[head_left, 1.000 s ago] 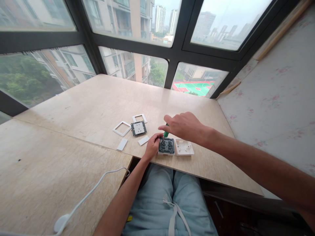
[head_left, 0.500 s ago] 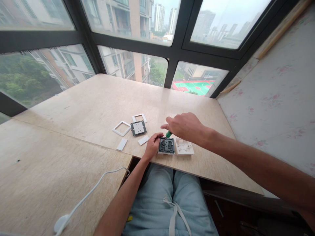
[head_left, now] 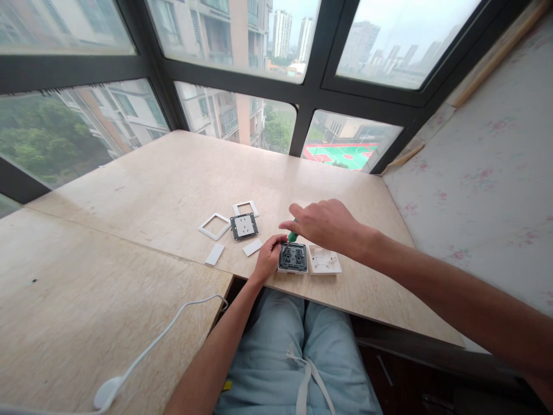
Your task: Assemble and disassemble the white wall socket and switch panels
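My right hand [head_left: 322,222] is closed around a screwdriver [head_left: 292,236] with a green handle. Its shaft slants down to the left edge of a dark switch module [head_left: 294,257], which sits in a white box near the counter's front edge. Against the left side of this box, my left hand [head_left: 269,256] steadies it with fingers wrapped along the edge. Just right of it stands an open white mounting box [head_left: 324,261] with nothing fitted in it. A socket module [head_left: 244,226] with a white face lies beyond my left hand.
Two white frames [head_left: 215,237] [head_left: 245,204] lie around the socket module, and two white rocker plates [head_left: 215,254] [head_left: 252,247] are closer to me. A white cable [head_left: 168,328] runs across the left counter [head_left: 108,288]. Windows and a papered wall [head_left: 466,190] bound the stone counter.
The screwdriver handle has tilted slightly left and my right hand has turned a little with it. My left hand and both boxes keep their places; the whole view has shifted slightly.
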Tool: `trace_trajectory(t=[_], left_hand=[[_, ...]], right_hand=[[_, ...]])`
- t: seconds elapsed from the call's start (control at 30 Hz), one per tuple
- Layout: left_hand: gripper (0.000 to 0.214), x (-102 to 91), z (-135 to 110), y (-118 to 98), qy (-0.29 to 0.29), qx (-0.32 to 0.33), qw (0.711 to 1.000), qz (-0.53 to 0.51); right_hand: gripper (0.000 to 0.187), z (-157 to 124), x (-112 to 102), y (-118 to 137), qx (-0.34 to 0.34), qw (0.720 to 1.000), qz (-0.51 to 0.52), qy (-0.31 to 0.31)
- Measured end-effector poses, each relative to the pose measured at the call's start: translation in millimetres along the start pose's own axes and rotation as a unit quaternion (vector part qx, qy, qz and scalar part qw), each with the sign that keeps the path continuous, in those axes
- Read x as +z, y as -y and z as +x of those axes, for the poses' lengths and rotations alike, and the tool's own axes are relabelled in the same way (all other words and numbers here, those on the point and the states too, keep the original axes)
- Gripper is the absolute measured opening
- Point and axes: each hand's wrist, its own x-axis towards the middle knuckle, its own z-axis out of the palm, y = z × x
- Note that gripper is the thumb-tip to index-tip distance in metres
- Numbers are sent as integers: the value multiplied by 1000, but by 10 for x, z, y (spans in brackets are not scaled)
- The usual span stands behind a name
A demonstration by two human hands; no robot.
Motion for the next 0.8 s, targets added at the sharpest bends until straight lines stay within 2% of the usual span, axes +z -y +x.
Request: trace_trajectory(t=[0.1,0.17,0.23,0.43,0.5,0.57,0.63,0.67,0.73,0.8], left_hand=[[27,-3,-3,1,4,-5,1000,-7],[27,-5,-7,-2,4,-7,1000,-9],[27,-5,-9,-3,-1,-8,1000,-6],[28,7,-8,-1,-3,-1,1000,1],[28,5,-6,-4,-1,0,1000,0],[28,1,-4,-9,3,-3,1000,4],[27,-2,-4,-13,7,-4,1000,7],[27,-2,-4,-14,6,-3,1000,8],[27,0,-4,-12,2,2,1000,9],[27,4,-6,-9,-2,6,1000,7]], right_hand=[[22,-22,-21,-88,-83,995,55,2],[29,-48,-27,-122,-125,988,89,2],[35,-61,-22,-102,-111,989,99,6],[46,-21,1,32,37,999,10,13],[38,-22,-7,-6,7,1000,17,11],[24,-41,-17,-71,-78,995,59,5],[41,-64,-22,-115,-148,984,102,-1],[49,-71,-22,-118,-159,981,113,-2],[54,-68,-15,-87,-129,986,106,-4],[48,-43,-6,-30,-62,996,67,-2]])
